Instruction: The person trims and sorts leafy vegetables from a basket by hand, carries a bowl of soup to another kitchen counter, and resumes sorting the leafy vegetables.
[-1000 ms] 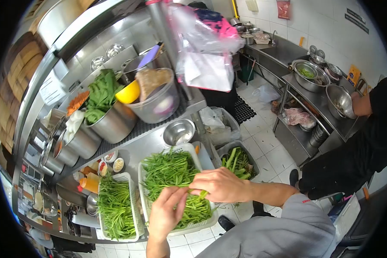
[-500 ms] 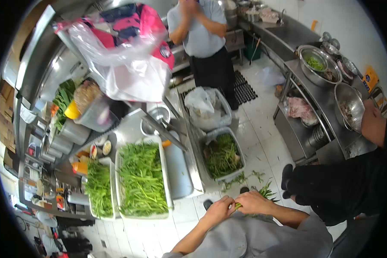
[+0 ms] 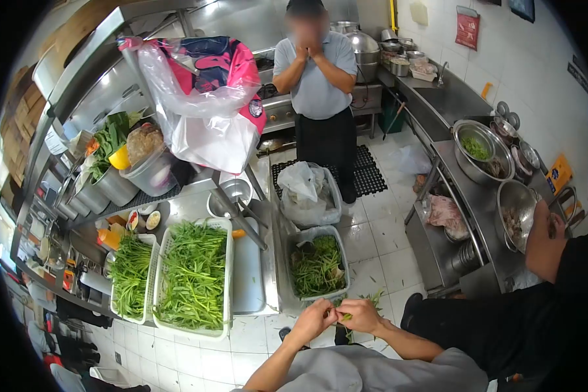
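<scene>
My left hand (image 3: 315,319) and my right hand (image 3: 359,315) meet in front of my body, fingers pinched on green stems (image 3: 345,317). Leafy ends show beyond my right hand. Just past my hands is a bin (image 3: 296,294) holding green trimmings (image 3: 317,266). To the left, a large white basket (image 3: 227,287) is heaped with cut greens (image 3: 193,274), and a narrower white basket (image 3: 154,261) beside it holds more of them (image 3: 132,266).
A person (image 3: 320,85) stands ahead, hands at the face. Another person's hand (image 3: 543,242) is at a metal bowl (image 3: 511,215) on the right. A lined bin (image 3: 310,196), a steel shelf and a hanging plastic bag (image 3: 209,134) are nearby.
My view has turned away from the shelf, and the person ahead has come into view. My hands have moved from over the large basket to near my body, still pinching stems.
</scene>
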Available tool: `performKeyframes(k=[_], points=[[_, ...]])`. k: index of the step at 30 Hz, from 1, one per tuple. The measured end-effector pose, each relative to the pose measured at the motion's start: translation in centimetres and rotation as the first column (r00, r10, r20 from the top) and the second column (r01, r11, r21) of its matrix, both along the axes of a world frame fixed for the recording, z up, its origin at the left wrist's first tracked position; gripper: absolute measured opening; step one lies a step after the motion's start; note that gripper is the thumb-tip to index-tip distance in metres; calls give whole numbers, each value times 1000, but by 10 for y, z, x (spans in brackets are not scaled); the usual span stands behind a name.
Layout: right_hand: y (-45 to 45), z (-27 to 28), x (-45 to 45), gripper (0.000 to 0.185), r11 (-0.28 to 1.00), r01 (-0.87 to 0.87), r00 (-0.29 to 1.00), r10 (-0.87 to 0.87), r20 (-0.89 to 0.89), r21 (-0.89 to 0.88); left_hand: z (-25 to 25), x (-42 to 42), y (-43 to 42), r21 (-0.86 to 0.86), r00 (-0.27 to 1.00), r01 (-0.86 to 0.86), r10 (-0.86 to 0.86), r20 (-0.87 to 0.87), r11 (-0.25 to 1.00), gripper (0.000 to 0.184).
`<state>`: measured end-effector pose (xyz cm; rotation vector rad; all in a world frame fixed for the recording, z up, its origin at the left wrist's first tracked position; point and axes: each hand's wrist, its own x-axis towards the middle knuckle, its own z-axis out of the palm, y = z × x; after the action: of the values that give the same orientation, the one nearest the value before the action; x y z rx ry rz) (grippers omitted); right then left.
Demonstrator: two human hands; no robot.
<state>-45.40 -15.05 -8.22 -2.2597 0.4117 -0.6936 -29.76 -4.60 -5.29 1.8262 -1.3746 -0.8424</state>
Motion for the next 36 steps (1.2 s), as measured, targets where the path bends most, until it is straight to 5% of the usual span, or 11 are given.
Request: performKeyframes(k=[5,8,15,18,19,23,28,30,32,34,36], points=[[6,1,-7,11,993,114,986,-108,127,-39,-11,-6,-5,-106,999,-35,35,-2,994,14],[11,-4,-9,11,964,240,941,-260,215,114,-21,4,-9,-145,993,-120,118,-22,982,12],[1,-13,-42,15,771,511,838,-545,-22,381,-27,75,-51,-177,933,-196,239,269,965,26],[-6,-61,-60,15,723,571,799,-598,-61,388,-38,85,-56,-324,818,-122,280,503,938,32],[-8,-83,-68,19,692,587,792,-599,-119,421,-43,85,-56,-358,861,-120,277,427,926,31],[-2,-169,-110,34,749,629,713,-449,-539,208,-66,58,-30,104,981,-20,-1,195,994,25],[34,-250,-164,44,805,573,504,-198,-841,153,-183,34,42,474,985,121,-165,52,872,37],[47,-290,-186,46,827,546,407,-125,-905,132,-229,44,88,575,1000,26,-18,-19,818,38],[52,-292,-191,45,719,662,275,31,-961,213,-249,57,137,622,980,-197,133,147,758,37],[50,-288,-188,46,661,703,255,109,-961,262,-273,83,192,636,960,-216,44,276,741,39],[46,-281,-184,47,673,675,328,95,-940,304,-273,89,236,707,787,-542,570,236,455,44]])
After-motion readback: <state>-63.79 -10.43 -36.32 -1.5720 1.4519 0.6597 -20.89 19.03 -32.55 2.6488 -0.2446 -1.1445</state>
